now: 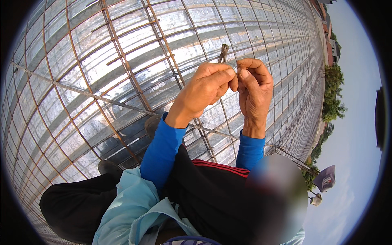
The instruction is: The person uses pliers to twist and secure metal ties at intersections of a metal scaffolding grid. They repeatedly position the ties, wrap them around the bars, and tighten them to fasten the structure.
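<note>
My left hand (203,89) is closed, its thumb pressed against the index finger. The dark metal jaws of a pair of pincers (223,52) stick out just beyond these fingers. Their handles are hidden behind the left hand, which appears to hold them. My right hand (255,86) faces it, almost touching, with thumb and index finger pinched together and the other fingers curled. Whatever lies in that pinch is too small to make out. Both hands are above a grid of rusty reinforcing bars (124,65), tied over ribbed metal decking (92,53).
A thin grey bar (83,92) runs diagonally across the mesh. One dark shoe (109,168) stands among the bars. Off to the right are green trees (334,92), buildings and cloth items on sticks (325,179). A blurred patch covers the lower right.
</note>
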A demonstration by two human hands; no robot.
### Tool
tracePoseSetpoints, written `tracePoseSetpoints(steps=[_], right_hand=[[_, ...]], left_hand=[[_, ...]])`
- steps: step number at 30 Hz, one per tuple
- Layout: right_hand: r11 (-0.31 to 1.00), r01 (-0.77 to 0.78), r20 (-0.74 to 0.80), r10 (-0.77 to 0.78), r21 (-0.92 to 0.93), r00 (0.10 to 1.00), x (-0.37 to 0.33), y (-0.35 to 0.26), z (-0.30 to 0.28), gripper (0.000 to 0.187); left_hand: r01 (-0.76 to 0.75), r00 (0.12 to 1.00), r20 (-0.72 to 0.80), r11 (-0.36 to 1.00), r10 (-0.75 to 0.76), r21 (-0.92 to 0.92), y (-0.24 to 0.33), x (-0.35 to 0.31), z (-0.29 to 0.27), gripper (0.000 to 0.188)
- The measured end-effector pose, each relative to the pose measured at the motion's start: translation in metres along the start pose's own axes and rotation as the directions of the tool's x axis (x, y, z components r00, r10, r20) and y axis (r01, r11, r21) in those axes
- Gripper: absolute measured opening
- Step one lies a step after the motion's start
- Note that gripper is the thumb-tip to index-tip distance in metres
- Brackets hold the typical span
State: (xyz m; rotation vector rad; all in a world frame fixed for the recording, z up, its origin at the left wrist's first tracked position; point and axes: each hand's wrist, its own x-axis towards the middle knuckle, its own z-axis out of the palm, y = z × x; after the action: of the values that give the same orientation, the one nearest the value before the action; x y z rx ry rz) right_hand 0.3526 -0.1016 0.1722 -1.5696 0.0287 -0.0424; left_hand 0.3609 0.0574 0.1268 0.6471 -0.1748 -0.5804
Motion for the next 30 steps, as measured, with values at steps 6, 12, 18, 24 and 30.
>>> tracePoseSetpoints(steps=[6,12,18,24,30], right_hand=[[0.995,0.041,0.143,-0.027,-0.094,0.989,0.002,-0.011,0.008,0.011],[0.556,0.468,0.383,-0.271,-0.687,0.883,0.015,-0.022,-0.008,0.010],[0.661,0.166,0.277,0.067,-0.732,0.958,0.008,-0.039,-0.010,0.015],[0.829,-0.360,0.217,0.481,-0.428,0.850,0.009,-0.045,-0.041,0.026],[0.752,0.091,0.252,0.102,-0.653,0.962,0.006,-0.029,-0.039,0.016]], left_hand=[[0.100,0.993,0.062,0.993,-0.096,-0.066,0.004,-0.003,-0.008,0.040],[-0.233,0.949,-0.026,0.751,0.316,0.618,-0.009,0.003,-0.007,0.030],[-0.129,0.877,-0.098,0.427,0.470,0.895,-0.006,-0.001,0.016,0.019],[-0.127,0.945,-0.054,0.515,0.322,0.848,-0.009,0.004,0.015,0.021],[-0.140,0.975,-0.044,0.757,0.217,0.639,-0.012,0.008,0.005,0.037]])
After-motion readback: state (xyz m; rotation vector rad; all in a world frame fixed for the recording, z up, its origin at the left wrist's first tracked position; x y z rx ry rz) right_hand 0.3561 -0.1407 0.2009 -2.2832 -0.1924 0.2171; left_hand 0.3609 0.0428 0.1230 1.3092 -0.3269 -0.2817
